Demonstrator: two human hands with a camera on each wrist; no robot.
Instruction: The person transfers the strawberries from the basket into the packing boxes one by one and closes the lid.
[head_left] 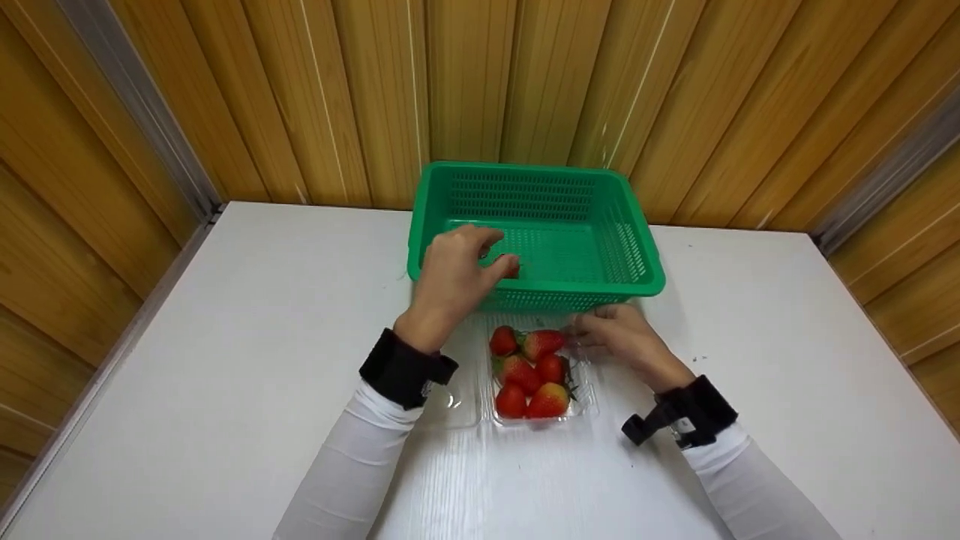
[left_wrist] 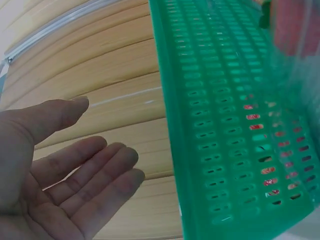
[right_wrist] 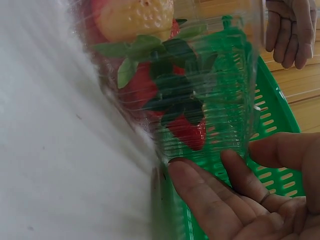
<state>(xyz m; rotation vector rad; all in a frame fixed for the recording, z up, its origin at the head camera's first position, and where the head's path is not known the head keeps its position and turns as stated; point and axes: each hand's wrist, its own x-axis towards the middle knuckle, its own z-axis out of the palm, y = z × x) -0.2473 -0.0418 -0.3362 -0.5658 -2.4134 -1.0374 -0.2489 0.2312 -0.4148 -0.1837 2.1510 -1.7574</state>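
Note:
My left hand (head_left: 461, 270) is over the green plastic basket (head_left: 536, 286), its fingers loosely bent and holding nothing. Just beyond its thumb, a bit of red strawberry (head_left: 511, 273) shows inside the basket. A clear plastic box (head_left: 592, 401) with several strawberries (head_left: 519, 375) stands in front of the basket. At the box's far right corner is my right hand (head_left: 622, 337). In the right wrist view, the thumb and forefinger of this hand (right_wrist: 255, 190) pinch the corner of the box, while another fingertip lies low against its outer wall.
The box's clear lid (head_left: 454, 401) lies folded open to its left on the white table (head_left: 225, 390). Behind the basket rises a wood-patterned wall (head_left: 469, 90), with similar panels at both sides.

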